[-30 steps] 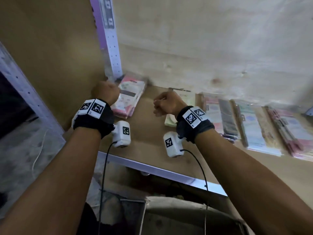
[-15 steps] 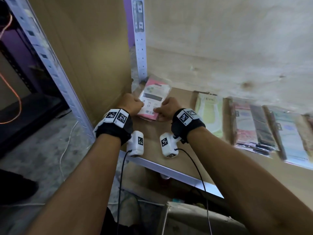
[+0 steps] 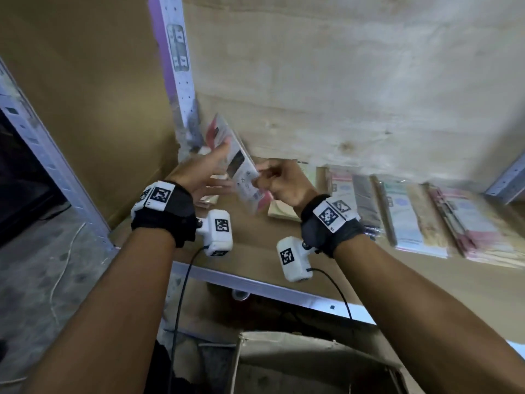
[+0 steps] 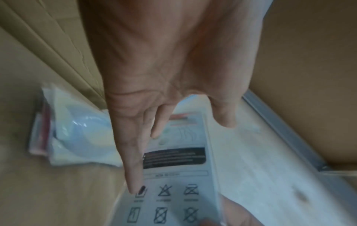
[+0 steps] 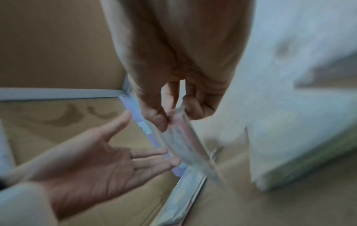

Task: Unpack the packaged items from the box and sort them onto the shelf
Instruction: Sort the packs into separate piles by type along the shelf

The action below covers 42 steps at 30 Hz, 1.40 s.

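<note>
**Packet tilted between your hands, near the shelf's left corner**

Your right hand (image 3: 279, 180) pinches the flat packet's (image 3: 241, 169) near end; its long axis runs up-left toward the post. Your left hand (image 3: 204, 172), fingers spread, sits just beside its face, above the shelf (image 3: 255, 243).

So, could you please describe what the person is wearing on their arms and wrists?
Both forearms are bare. Each wrist carries a black wrist wrap: left, right, topped with white square-patterned marker tags. A white camera module, also tagged, hangs under each: left, right, each trailing a black cable.
</note>
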{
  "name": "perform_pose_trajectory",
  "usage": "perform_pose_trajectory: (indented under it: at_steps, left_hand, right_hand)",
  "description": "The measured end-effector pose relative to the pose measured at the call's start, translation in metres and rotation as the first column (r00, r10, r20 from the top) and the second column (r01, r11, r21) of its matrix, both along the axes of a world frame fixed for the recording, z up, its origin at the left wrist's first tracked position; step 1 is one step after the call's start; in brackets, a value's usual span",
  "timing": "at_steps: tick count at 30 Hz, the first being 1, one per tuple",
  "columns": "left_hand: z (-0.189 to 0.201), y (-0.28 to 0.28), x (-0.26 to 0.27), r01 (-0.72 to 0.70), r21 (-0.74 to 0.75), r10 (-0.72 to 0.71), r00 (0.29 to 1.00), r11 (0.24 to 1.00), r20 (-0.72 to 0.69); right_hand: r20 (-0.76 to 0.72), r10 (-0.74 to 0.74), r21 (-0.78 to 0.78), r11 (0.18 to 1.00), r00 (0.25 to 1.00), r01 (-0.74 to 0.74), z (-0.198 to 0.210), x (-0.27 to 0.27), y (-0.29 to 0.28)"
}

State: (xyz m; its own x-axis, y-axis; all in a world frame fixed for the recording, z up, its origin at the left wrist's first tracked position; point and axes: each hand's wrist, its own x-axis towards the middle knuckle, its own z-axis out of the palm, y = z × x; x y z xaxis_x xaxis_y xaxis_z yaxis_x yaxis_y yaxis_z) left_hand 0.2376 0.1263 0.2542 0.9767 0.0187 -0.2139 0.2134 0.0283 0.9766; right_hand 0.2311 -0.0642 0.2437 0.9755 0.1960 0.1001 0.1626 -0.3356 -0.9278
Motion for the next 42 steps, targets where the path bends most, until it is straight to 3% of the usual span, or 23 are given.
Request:
perform_pose_trajectory:
  at_steps: [4,8,11,13,16,18,19,21,25,29,32,34,37,39,42]
  left_hand:
    - [0.013,-0.038,-0.009,0.158,-0.241,-0.137,0.985,0.958,0.104]
    - [0.004,-0.080,-0.018,0.137,-0.219,-0.118,0.988,0.966,0.097]
    - [-0.005,-0.112,-0.026,0.211,-0.205,-0.192,0.975,0.956,0.110]
    - [-0.010,-0.130,-0.033,0.304,-0.210,-0.286,0.952,0.929,0.111]
    - [-0.023,-0.155,-0.038,0.363,-0.182,-0.339,0.929,0.914,0.150]
    - [-0.031,-0.169,-0.037,0.332,-0.157,-0.306,0.937,0.930,0.167]
    - [-0.034,-0.174,-0.037,0.310,-0.164,-0.284,0.945,0.937,0.164]
    - [-0.038,-0.184,-0.034,0.271,-0.185,-0.246,0.958,0.945,0.149]
    - [-0.038,-0.191,-0.022,0.203,-0.088,-0.190,0.973,0.975,0.130]
    - [-0.035,-0.179,0.005,0.052,-0.076,-0.039,0.986,0.996,0.162]
    - [-0.040,-0.166,0.022,-0.020,0.171,-0.021,0.972,0.985,0.235]
    - [-0.045,-0.161,0.024,-0.052,0.375,-0.090,0.932,0.926,0.352]
    - [-0.050,-0.164,0.022,0.001,0.493,-0.220,0.896,0.870,0.386]
    - [-0.047,-0.166,0.020,0.045,0.502,-0.248,0.905,0.864,0.346]
    - [-0.038,-0.168,0.015,0.145,0.286,-0.207,0.958,0.947,0.198]
  right_hand:
    - [0.244,0.031,-0.260,0.965,0.969,0.034,0.013,-0.037,-0.036]
    - [0.233,0.038,-0.315,0.948,0.972,0.039,0.017,-0.065,-0.084]
    - [0.300,-0.142,-0.282,0.932,0.944,0.229,0.010,-0.074,-0.128]
    - [0.262,-0.291,-0.283,0.889,0.920,0.361,0.004,-0.076,-0.156]
    - [-0.048,-0.262,-0.264,0.934,0.964,0.241,-0.014,-0.081,-0.186]
    - [-0.209,-0.166,0.017,0.985,0.964,0.173,-0.029,-0.088,-0.198]
    - [-0.252,-0.135,0.159,0.971,0.958,0.178,-0.034,-0.091,-0.202]
    - [-0.277,-0.115,0.286,0.938,0.954,0.196,-0.038,-0.094,-0.207]
    - [-0.223,-0.114,0.270,0.947,0.968,0.174,-0.036,-0.091,-0.218]
    - [-0.213,-0.110,0.079,0.988,0.971,0.130,-0.037,-0.091,-0.235]
    - [-0.229,-0.020,0.030,0.999,0.973,0.028,-0.037,-0.097,-0.244]
    - [-0.234,0.016,0.008,1.000,0.972,-0.014,-0.037,-0.100,-0.247]
    - [-0.242,0.050,-0.025,0.998,0.969,-0.057,-0.034,-0.105,-0.249]
    - [-0.242,0.082,0.026,0.997,0.967,-0.078,-0.031,-0.109,-0.250]
    - [-0.217,0.154,0.108,0.985,0.964,-0.134,-0.029,-0.113,-0.249]
